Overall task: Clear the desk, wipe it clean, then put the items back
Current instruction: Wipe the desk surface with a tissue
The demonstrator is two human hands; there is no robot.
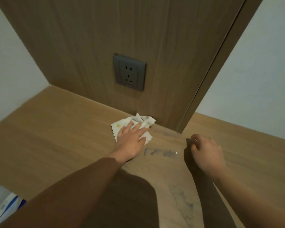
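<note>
Indoor living space, likely a home or rented room; this is a built-in desk nook. Cues: light wood-laminate desk (56,129) running between the walls; darker wood-grain back panel (89,46) rising from it; dark grey five-hole wall socket (129,73) set in the panel; plain white walls (262,79) on both sides. Small white household cloth (122,123), scalloped edge, yellow dot, on the desk. Grey smudges (160,153) on the surface. Blue-white packet (5,206) at lower left, blurred.

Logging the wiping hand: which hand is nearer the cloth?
Left. The left hand presses flat on the cloth near the back panel. The right hand is off to the cloth's right, apart from it, fingers loosely curled.
</note>
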